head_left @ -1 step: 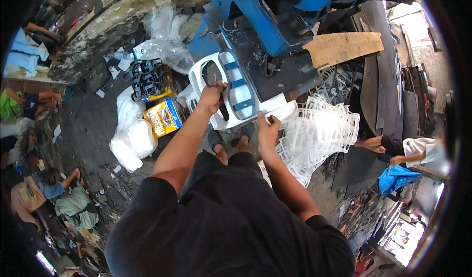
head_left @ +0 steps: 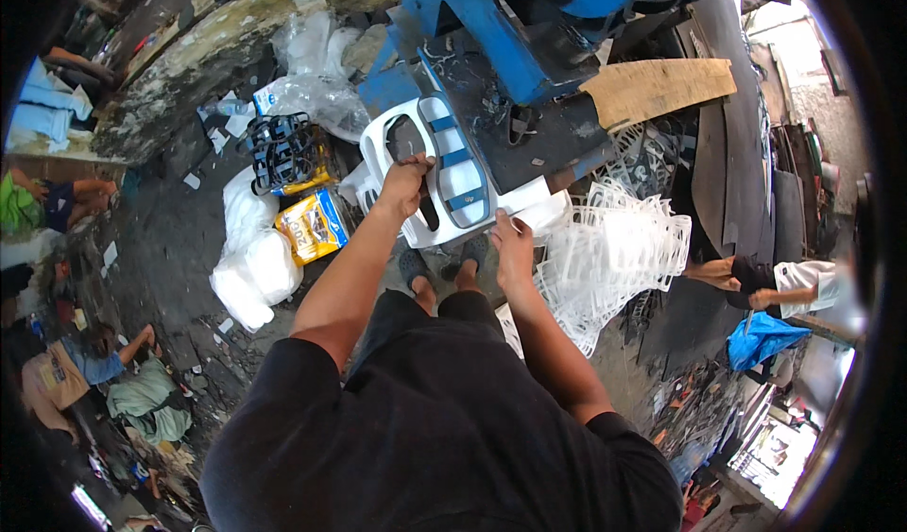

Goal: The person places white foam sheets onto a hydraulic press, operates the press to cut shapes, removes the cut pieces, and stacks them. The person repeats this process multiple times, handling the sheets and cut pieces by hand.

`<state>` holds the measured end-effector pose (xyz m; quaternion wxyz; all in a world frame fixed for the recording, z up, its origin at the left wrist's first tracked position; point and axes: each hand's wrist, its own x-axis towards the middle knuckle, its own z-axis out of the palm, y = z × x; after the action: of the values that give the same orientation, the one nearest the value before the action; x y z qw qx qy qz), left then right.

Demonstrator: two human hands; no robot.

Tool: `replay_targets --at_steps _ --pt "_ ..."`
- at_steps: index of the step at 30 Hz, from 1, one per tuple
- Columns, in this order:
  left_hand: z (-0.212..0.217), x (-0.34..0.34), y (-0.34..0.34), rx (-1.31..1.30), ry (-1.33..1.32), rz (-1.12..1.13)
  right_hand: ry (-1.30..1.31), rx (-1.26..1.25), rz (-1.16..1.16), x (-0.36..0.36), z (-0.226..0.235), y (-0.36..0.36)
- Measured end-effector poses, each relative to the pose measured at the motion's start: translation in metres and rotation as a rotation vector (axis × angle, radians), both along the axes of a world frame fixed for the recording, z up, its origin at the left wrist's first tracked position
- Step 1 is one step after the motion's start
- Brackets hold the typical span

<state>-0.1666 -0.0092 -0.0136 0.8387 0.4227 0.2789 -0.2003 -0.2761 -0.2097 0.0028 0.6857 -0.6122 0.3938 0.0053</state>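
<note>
A white foam sheet (head_left: 440, 213) with long blue strips and dark cut-out holes lies tilted on the dark bed of a blue machine (head_left: 529, 41). My left hand (head_left: 406, 180) grips the sheet near its middle, fingers curled over a cut-out edge. My right hand (head_left: 515, 247) holds the sheet's lower right edge, next to a flat white piece (head_left: 548, 206). My feet in sandals (head_left: 442, 269) show just below the sheet.
A heap of white cut-out scrap sheets (head_left: 619, 248) lies to the right. A cardboard piece (head_left: 657, 88) rests on the machine bed. To the left are white bags (head_left: 250, 263), a yellow packet (head_left: 312, 225) and a dark bundle (head_left: 283, 149). Another person (head_left: 775, 284) sits at the right, others at the far left.
</note>
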Motion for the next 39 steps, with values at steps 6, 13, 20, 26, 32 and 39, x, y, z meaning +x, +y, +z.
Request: replay_targets --at_steps 6,13,20,26,32,39 --pt "-0.023 0.048 -0.024 0.046 -0.075 -0.103 -0.116 0.191 0.051 0.052 -0.010 -0.023" --pt "-0.010 0.075 -0.059 0.988 -0.251 -0.223 -0.137 0.218 -0.021 0.075 -0.012 -0.046" --pt "0.017 0.152 -0.006 1.567 -0.676 -0.277 0.025 0.369 0.067 0.060 -0.012 -0.042" --pt "-0.018 0.189 0.014 1.447 -0.823 -0.575 0.040 0.343 0.169 0.074 -0.009 -0.026" --pt "-0.009 0.193 0.020 1.343 -0.861 -0.731 0.093 0.277 0.110 0.073 -0.002 -0.023" --pt "-0.013 0.194 0.027 1.361 -0.989 -0.837 -0.278 -0.611 0.336 0.050 -0.036 0.023"
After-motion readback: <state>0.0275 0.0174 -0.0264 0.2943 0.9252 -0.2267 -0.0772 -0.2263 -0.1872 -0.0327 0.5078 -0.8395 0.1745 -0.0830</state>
